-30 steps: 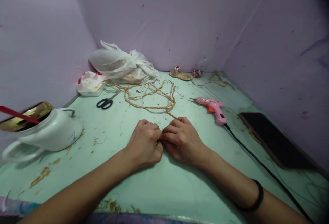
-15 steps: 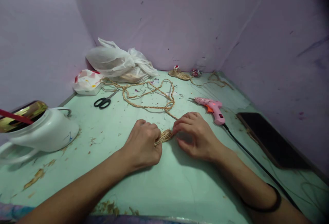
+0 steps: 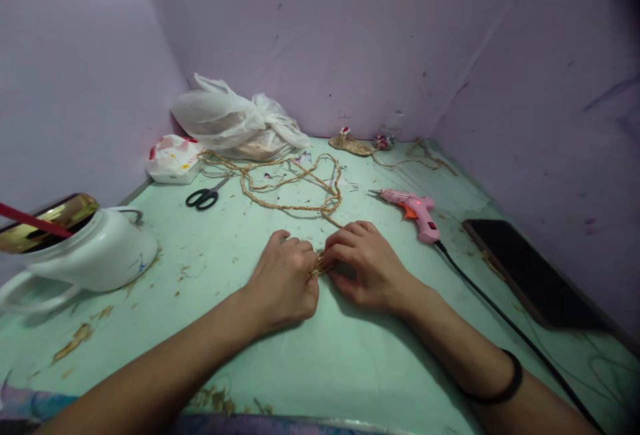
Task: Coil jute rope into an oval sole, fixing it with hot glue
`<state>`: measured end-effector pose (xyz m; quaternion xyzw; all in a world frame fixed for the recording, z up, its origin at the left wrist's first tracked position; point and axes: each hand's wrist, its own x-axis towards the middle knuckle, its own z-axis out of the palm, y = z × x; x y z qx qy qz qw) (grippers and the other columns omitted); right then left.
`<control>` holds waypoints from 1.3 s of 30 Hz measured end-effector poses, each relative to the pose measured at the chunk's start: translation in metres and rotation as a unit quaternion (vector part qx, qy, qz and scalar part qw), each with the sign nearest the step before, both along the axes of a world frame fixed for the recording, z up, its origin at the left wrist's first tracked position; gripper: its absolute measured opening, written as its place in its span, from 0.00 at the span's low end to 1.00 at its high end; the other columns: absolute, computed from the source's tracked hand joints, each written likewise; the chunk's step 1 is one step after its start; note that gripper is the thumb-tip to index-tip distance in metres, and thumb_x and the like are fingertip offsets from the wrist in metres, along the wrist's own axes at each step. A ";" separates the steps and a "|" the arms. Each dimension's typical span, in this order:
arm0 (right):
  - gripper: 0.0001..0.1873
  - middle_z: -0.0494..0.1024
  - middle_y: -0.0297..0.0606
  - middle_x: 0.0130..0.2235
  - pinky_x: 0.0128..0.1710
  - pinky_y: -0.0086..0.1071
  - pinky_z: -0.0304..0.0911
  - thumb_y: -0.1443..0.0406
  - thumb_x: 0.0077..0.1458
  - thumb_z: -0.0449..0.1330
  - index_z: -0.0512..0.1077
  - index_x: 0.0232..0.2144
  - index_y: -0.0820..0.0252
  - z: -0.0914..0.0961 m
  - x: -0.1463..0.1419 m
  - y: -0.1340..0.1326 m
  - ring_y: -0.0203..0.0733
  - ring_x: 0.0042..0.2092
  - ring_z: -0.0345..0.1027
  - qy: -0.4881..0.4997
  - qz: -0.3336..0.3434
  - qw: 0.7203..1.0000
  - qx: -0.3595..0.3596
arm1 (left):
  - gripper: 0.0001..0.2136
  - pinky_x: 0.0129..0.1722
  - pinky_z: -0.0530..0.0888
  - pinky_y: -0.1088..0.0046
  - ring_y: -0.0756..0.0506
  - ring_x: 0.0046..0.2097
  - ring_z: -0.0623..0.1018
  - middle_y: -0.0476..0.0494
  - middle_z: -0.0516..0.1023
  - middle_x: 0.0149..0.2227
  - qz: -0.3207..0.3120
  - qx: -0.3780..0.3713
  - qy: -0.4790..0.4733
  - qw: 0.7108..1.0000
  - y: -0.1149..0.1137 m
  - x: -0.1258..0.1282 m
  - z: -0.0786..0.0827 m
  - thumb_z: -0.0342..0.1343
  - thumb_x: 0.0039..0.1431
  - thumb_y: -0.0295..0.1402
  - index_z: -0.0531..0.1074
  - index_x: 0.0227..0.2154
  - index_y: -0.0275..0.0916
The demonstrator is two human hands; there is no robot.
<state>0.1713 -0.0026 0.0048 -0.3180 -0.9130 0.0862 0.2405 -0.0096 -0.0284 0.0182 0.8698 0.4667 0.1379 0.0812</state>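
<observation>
Between my hands is a small coiled piece of braided straw rope [image 3: 319, 264], mostly covered by fingers. My left hand [image 3: 290, 282] is closed around its left side, knuckles up. At its right side, the bent fingers of my right hand [image 3: 363, 265] press on the piece, with the thumb underneath. A length of braided rope [image 3: 283, 208] runs out from behind my right fingers and lies in loose loops farther back on the table. What the fingertips do on the far side is hidden.
A pink glue gun [image 3: 413, 211] with a lit red light lies right, its black cord trailing forward past a phone [image 3: 530, 272]. Black-handled scissors [image 3: 206, 196], a white pot [image 3: 100, 255], a small box [image 3: 174, 162] and a plastic bag [image 3: 235, 118] stand left. Back right is a woven slipper-shaped piece [image 3: 351, 146].
My right hand has moved left, close against my left hand, covering more of the coiled piece. My left hand keeps its grip. The view has shifted slightly.
</observation>
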 end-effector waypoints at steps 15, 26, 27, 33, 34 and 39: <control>0.07 0.79 0.36 0.33 0.41 0.39 0.57 0.72 0.50 0.57 0.73 0.28 0.58 -0.008 -0.012 -0.003 0.41 0.35 0.66 0.024 0.075 0.996 0.035 | 0.04 0.42 0.67 0.62 0.43 0.37 0.75 0.44 0.77 0.32 -0.025 -0.078 0.053 0.995 -0.001 -0.026 0.022 0.57 0.50 0.29 0.77 0.28 0.40; 0.07 0.80 0.36 0.31 0.45 0.40 0.57 0.71 0.50 0.57 0.74 0.27 0.59 -0.011 -0.016 -0.003 0.41 0.34 0.70 0.036 0.048 0.998 0.032 | 0.05 0.41 0.67 0.60 0.42 0.36 0.74 0.41 0.75 0.32 0.032 -0.036 0.071 0.996 -0.005 -0.011 0.009 0.52 0.51 0.29 0.72 0.28 0.37; 0.06 0.80 0.36 0.32 0.46 0.41 0.56 0.71 0.50 0.57 0.74 0.27 0.58 -0.010 -0.015 -0.003 0.41 0.34 0.70 0.041 0.051 0.998 0.022 | 0.06 0.41 0.68 0.59 0.41 0.37 0.74 0.40 0.76 0.32 0.041 -0.034 0.071 0.996 -0.005 -0.009 0.008 0.51 0.50 0.29 0.73 0.29 0.36; 0.08 0.80 0.40 0.34 0.43 0.40 0.61 0.68 0.52 0.59 0.74 0.36 0.60 0.000 0.014 0.004 0.43 0.37 0.72 0.126 -0.004 0.992 0.016 | 0.09 0.42 0.67 0.57 0.39 0.38 0.75 0.38 0.77 0.33 0.060 -0.039 0.065 0.995 -0.004 -0.002 0.004 0.51 0.52 0.33 0.75 0.29 0.36; 0.07 0.80 0.41 0.34 0.41 0.40 0.61 0.69 0.52 0.58 0.74 0.35 0.60 0.002 0.020 0.006 0.44 0.37 0.72 0.127 -0.031 0.991 0.029 | 0.09 0.42 0.67 0.57 0.39 0.38 0.75 0.38 0.77 0.32 0.059 -0.035 0.068 0.995 -0.003 -0.002 0.004 0.52 0.52 0.34 0.75 0.29 0.36; 0.08 0.80 0.41 0.38 0.41 0.39 0.60 0.70 0.52 0.59 0.77 0.34 0.59 0.007 0.037 0.015 0.45 0.39 0.72 0.021 -0.059 0.998 0.005 | 0.08 0.44 0.67 0.57 0.40 0.36 0.75 0.37 0.77 0.30 0.048 -0.019 0.101 0.994 -0.002 0.003 0.008 0.51 0.50 0.30 0.74 0.24 0.35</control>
